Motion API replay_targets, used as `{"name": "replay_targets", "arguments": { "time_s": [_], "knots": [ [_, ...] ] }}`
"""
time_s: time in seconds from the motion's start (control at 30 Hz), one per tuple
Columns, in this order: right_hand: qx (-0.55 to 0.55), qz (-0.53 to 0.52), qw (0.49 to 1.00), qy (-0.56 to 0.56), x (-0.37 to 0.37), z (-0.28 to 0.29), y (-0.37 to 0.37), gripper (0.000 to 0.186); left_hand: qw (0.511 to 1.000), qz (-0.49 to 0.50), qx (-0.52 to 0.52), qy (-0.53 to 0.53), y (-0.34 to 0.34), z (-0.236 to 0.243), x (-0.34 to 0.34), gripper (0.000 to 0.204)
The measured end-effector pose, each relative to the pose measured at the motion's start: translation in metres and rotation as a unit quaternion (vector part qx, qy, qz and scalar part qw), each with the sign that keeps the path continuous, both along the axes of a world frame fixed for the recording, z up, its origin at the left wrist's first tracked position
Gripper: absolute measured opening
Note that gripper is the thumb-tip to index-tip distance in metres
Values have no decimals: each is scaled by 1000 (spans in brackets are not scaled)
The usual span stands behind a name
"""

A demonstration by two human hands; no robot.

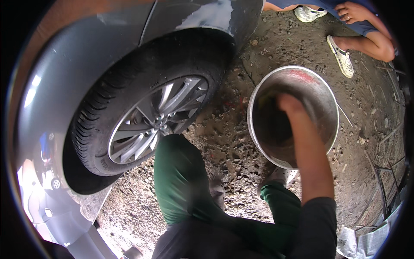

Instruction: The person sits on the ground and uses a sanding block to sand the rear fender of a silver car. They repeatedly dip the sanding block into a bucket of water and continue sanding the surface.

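My right arm reaches down into a large round metal bucket (pixel 325 88) on the ground to my right. My right hand (pixel 290 103) is inside it, low in its dark interior. The fingers are blurred and lost in shadow, so I cannot make out whether they hold anything. Reddish marks show on the bucket's inner wall near the far rim. My left hand is out of view. On my left stands a grey car (pixel 82 56) with a black tyre (pixel 99 97) on a silver alloy wheel (pixel 159 123), close to my green-trousered knee.
A person (pixel 358 17) in white perforated shoes sits or crouches at the far right. The ground (pixel 241 181) is rough dirt with small stones. A dark metal frame (pixel 381 190) and newspaper (pixel 362 241) lie at the right. Pale paint damage marks the car's fender.
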State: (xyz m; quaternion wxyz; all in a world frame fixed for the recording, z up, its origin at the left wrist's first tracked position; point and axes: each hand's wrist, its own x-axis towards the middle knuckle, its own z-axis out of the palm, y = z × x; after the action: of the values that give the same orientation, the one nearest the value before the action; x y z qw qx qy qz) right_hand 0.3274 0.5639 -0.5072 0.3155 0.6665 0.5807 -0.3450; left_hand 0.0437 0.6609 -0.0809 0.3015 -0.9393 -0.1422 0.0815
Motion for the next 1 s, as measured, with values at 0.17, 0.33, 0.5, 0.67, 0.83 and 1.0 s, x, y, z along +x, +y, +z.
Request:
{"name": "replay_targets", "arguments": {
  "time_s": [0.17, 0.33, 0.5, 0.67, 0.83, 1.0],
  "knots": [
    [142, -36, 989, -15, -44, -41, 0, 40, 999, 1, 28, 36, -3, 21, -3, 39],
    [235, -128, 961, 70, 18, 67, -35, 39, 994, -88, -58, -26, 3, -15, 3, 38],
    [379, -464, 588, 544, -41, 211, -27, 36, 983, -167, -70, 12, -19, 4, 0, 50],
    [278, -456, 292, 794, -123, 243, -14, 38, 965, -198, -161, 58, -36, -1, 10, 65],
    [154, -477, 45, 864, -156, 243, 1, 37, 966, -169, -194, -11, -27, 1, 9, 30],
    [295, -438, 107, 842, -161, 215, 4, 75, 837, 165, -476, -215, -3, 20, 3, 11]
  ]
}}
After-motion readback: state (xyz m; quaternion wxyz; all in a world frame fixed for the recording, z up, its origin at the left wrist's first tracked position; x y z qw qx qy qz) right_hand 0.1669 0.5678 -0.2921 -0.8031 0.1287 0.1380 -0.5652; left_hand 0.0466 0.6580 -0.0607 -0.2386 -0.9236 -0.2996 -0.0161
